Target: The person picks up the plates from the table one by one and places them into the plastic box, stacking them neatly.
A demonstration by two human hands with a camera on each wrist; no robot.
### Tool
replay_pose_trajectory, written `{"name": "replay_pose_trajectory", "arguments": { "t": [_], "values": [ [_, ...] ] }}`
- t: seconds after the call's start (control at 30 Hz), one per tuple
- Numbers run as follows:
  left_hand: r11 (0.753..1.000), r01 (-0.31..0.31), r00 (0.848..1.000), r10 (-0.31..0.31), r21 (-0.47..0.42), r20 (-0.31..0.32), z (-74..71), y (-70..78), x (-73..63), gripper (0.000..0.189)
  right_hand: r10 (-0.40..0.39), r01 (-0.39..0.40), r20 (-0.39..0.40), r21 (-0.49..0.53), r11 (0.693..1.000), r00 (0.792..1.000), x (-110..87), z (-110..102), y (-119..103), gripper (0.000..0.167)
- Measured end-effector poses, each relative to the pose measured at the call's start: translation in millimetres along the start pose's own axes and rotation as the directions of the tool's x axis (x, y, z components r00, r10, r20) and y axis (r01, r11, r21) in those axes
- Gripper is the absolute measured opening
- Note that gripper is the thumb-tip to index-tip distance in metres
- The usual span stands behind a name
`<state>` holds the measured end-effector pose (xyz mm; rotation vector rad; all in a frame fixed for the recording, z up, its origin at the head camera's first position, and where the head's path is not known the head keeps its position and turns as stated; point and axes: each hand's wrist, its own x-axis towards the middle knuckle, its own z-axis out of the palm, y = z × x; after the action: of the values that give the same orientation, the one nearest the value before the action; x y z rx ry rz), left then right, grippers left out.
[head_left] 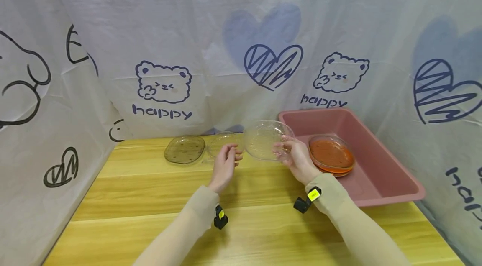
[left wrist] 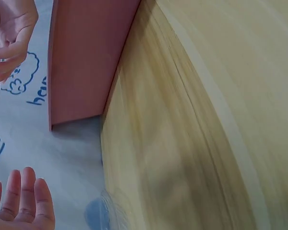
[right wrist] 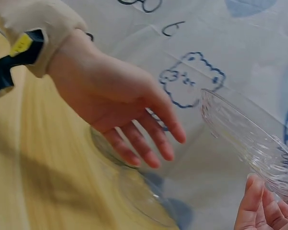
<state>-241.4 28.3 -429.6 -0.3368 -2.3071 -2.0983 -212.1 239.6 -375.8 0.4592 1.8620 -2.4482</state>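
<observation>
My right hand [head_left: 299,161] grips a clear plate [head_left: 261,142] by its right side, tilted up above the table; some fingers show through it. In the right wrist view the plate [right wrist: 249,139] appears nearly edge-on above the fingertips [right wrist: 254,191]. Left of it, my left hand [head_left: 224,163] hovers with relaxed fingers, holding nothing; the right wrist view shows this hand [right wrist: 115,96] apart from the plate. Behind the left hand, another clear plate [head_left: 218,140] lies on the table, partly hidden. Beside that lies a smoky grey-brown plate [head_left: 184,149] with rounded corners.
At the right stands a pink basin [head_left: 391,170] containing a stack of orange plates [head_left: 331,153]. Everything rests on a wooden table [head_left: 150,216]. A printed white cloth [head_left: 211,61] hangs behind and along both sides.
</observation>
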Motion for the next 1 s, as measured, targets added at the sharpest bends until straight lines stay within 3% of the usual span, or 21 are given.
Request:
{"name": "replay_pose_trajectory", "arguments": {
  "t": [0.3,0.47,0.63,0.8,1.0],
  "values": [
    [0.991,-0.108,0.992,0.103,0.075,0.073,18.2,6.3,-1.4,0.033,-0.003,0.004,-0.023,0.078,0.997,1.000,7.5,-41,-24,0.038],
    [0.979,-0.163,0.981,0.147,0.120,0.129,33.5,12.1,-4.2,0.032,0.009,-0.006,-0.038,0.080,0.997,0.999,11.2,-62,-31,0.037],
    [0.961,-0.215,0.962,0.179,0.171,0.205,50.1,16.3,-6.9,0.034,0.015,-0.009,-0.043,0.133,0.991,0.999,14.7,-80,-33,0.025],
    [0.909,-0.306,0.932,0.225,0.283,0.284,65.3,19.5,-10.9,0.037,0.022,-0.012,-0.066,0.150,0.989,0.998,18.0,-97,-34,0.033],
    [0.805,-0.410,0.889,0.247,0.429,0.386,78.4,23.6,-17.0,0.040,0.023,-0.013,-0.056,0.157,0.988,0.998,22.3,-115,-32,0.050]
  ]
}}
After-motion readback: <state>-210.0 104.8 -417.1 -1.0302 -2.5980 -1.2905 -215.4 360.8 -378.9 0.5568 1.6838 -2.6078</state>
